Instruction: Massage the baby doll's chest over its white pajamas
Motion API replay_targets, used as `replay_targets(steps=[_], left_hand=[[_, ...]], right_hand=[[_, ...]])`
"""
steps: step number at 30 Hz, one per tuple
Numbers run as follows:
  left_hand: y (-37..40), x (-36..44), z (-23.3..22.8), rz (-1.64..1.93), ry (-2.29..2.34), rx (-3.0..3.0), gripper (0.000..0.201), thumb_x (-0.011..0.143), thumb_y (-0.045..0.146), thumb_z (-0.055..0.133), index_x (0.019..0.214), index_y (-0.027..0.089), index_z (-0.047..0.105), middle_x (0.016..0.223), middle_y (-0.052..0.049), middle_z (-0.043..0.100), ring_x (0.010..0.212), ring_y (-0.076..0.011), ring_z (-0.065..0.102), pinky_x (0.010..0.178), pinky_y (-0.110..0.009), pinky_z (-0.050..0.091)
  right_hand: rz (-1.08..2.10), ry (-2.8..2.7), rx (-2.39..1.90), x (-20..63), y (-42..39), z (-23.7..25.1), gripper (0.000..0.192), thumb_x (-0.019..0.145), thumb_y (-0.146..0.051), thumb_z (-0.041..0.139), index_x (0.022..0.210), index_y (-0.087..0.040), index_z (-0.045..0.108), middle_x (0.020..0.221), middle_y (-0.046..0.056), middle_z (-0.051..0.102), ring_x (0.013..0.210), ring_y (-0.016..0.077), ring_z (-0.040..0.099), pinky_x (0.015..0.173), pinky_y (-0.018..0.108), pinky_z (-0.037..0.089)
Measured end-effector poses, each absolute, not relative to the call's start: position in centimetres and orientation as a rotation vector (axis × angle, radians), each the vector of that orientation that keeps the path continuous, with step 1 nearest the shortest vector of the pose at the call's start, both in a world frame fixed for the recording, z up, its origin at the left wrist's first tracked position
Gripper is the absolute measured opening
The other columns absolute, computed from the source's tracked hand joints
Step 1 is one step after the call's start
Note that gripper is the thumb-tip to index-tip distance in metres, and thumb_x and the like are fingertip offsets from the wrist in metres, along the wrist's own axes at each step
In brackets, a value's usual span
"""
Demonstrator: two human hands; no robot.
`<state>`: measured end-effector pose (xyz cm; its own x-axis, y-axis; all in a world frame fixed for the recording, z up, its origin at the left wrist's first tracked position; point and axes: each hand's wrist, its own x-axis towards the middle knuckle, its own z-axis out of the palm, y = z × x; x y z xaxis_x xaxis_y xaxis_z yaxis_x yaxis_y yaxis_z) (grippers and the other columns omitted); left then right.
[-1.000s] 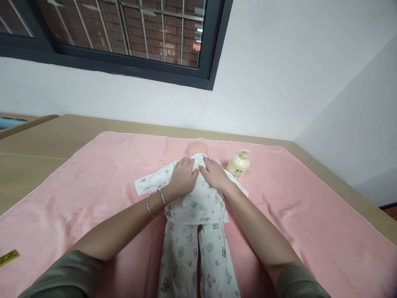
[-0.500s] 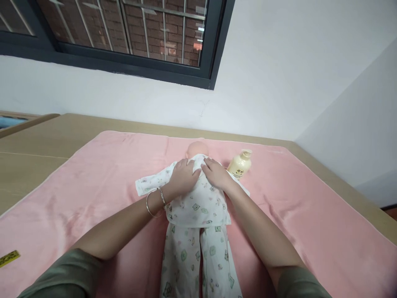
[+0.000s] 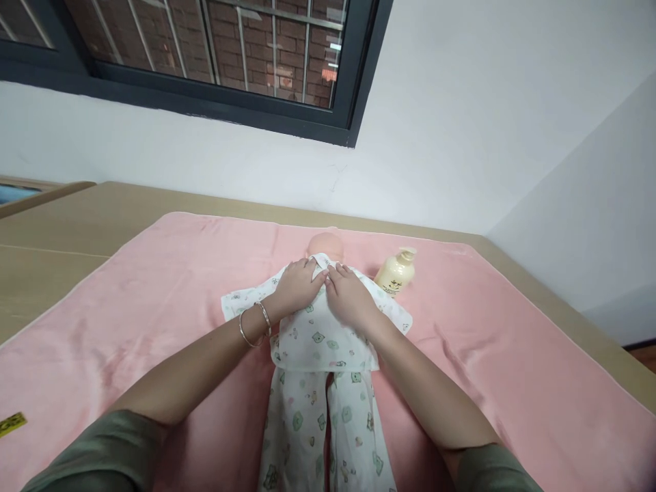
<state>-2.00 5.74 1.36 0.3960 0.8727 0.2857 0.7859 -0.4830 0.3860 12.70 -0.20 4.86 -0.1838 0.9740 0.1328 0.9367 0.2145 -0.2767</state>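
Since the earlier frame, the right hand (image 3: 351, 297) has shifted inward, so its thumb side now comes up just beside the left hand (image 3: 296, 287) over the doll (image 3: 325, 335); I cannot tell whether the two touch. Nearest me, the green sleeves (image 3: 97, 451) end near the elbows, and a yellow strip (image 3: 11, 424) lies at the left edge. The doll's printed trousers (image 3: 297, 410) run up the middle to its printed top (image 3: 320, 352). It lies at full length on the pink blanket (image 3: 195, 287); face up or face down, I cannot tell. Bracelets (image 3: 266, 316) circle the left wrist. Both palms rest on the top near the collar, the left fingers slightly spread, the right ones pressed together, none visibly pinching cloth. My worry is that loose cloth: if the palms drag, I judge it could bunch toward the collar. Leaning too hard might skid the doll on the soft blanket. A forearm swinging wide, or a tugged doll's sleeve, could knock the pump bottle (image 3: 395, 272) just beyond it on the right. Past the hands come the bare head (image 3: 325, 244), the tan surface (image 3: 169, 199), the white wall (image 3: 435, 123) and the dark-framed window (image 3: 230, 106).
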Motion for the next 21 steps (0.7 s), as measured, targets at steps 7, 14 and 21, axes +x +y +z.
replay_targets(steps=[7,14,21], left_hand=[[3.2,-1.3,1.4,0.721,1.503,2.604,0.044,0.101,0.037,0.037,0.127,0.009,0.059,0.125,-0.022,0.064,0.120,-0.0361,0.059,0.104,-0.051,0.045],[3.5,-1.4,1.9,0.722,1.450,2.542,0.043,0.103,0.038,0.034,0.124,0.011,0.060,0.122,-0.021,0.066,0.119,-0.0337,0.060,0.104,-0.049,0.046],[5.6,-1.9,1.9,0.663,1.474,2.445,0.041,0.102,0.042,0.032,0.108,0.015,0.062,0.108,-0.016,0.072,0.106,-0.0308,0.066,0.095,-0.044,0.049]], right_hand=[[0.351,-2.103,-1.768,15.3,2.6,4.4,0.046,0.107,-0.036,0.033,0.134,-0.010,0.059,0.149,0.019,0.055,0.142,0.0273,0.047,0.117,0.039,0.034],[0.247,-2.186,-1.824,15.0,2.0,4.9,0.048,0.108,-0.036,0.031,0.138,-0.009,0.056,0.147,0.020,0.057,0.139,0.0281,0.051,0.115,0.040,0.036],[0.206,-2.312,-1.877,13.1,-0.3,5.9,0.055,0.106,-0.031,0.028,0.152,-0.003,0.042,0.159,0.022,0.041,0.150,0.0316,0.036,0.123,0.042,0.027]])
